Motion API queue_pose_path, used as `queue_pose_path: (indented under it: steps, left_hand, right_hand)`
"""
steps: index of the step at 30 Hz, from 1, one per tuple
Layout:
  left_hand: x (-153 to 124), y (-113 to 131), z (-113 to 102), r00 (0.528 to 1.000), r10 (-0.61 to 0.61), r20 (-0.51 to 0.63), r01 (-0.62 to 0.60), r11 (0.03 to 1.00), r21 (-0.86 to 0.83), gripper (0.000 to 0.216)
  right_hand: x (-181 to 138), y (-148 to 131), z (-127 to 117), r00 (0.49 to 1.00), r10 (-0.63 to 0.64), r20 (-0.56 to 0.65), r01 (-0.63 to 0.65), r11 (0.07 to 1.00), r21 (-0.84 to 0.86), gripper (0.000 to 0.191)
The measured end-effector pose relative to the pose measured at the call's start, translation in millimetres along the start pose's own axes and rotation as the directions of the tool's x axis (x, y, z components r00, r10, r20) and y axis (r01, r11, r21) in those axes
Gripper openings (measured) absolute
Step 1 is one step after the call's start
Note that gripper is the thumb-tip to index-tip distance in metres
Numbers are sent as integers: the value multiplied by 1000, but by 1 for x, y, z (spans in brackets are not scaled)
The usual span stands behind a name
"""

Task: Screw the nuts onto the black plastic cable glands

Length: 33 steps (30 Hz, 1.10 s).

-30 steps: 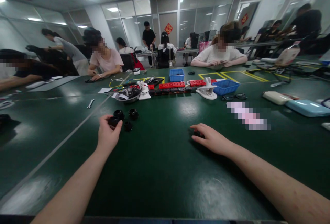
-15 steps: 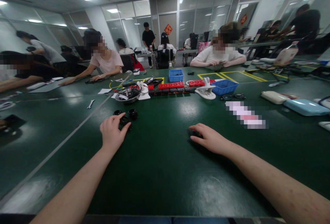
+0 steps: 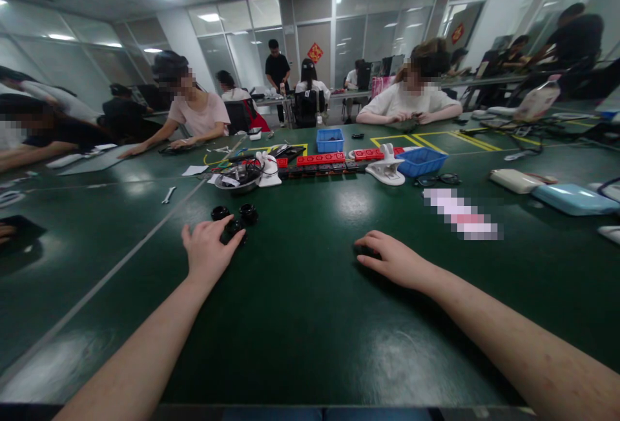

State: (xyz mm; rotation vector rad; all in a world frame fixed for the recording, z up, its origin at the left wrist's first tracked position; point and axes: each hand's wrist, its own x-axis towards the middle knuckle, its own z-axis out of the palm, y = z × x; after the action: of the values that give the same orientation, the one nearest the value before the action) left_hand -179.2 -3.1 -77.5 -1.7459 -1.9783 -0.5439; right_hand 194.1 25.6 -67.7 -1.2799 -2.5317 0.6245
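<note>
My left hand (image 3: 208, 246) is at a small cluster of black round, ring-like parts on the green table (image 3: 300, 318). Its thumb and index finger are apart, on either side of one black part (image 3: 234, 226), and the other fingers are spread. Just beyond the fingertips stand two more such parts, a left one (image 3: 219, 213) and a right one (image 3: 248, 213). My right hand (image 3: 391, 257) rests on the table to the right, fingers curved and thumb apart from them. Only dark shadow shows in that gap; no held thing can be made out.
Ahead lie a metal bowl of cables (image 3: 238, 182), white clamps (image 3: 386, 166), a row of red blocks (image 3: 320, 159) and blue bins (image 3: 421, 162). Glasses (image 3: 438, 180) and a light-blue case (image 3: 574, 199) are at right, a wrench (image 3: 168, 195) at left. Several people sit around.
My left hand's fingers have spread a little more, with the outer fingers shifting left. My right hand stays in about the same place.
</note>
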Motion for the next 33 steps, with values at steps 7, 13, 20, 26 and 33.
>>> queue_pose_path:
  steps: [7, 13, 20, 26, 33]
  left_hand:
    - [1, 0, 1, 994, 60, 91, -64, 997, 37, 39]
    - [3, 1, -1, 990, 74, 122, -85, 993, 88, 40]
    - [3, 4, 2, 988, 84, 128, -105, 979, 172, 44]
    - [5, 7, -2, 978, 136, 155, -170, 959, 229, 48]
    - [15, 6, -9, 957, 230, 176, -271, 925, 266, 42]
  right_hand:
    - [0, -1, -1, 1000, -4, 11, 5, 1000, -13, 38]
    - [-2, -3, -3, 1000, 5, 16, -5, 1000, -12, 38]
    - [-2, -3, -3, 1000, 6, 16, -6, 1000, -15, 38]
    - [-3, -4, -3, 1000, 7, 5, -7, 1000, -18, 37]
    - [-4, -4, -4, 1000, -2, 2, 2, 1000, -20, 37]
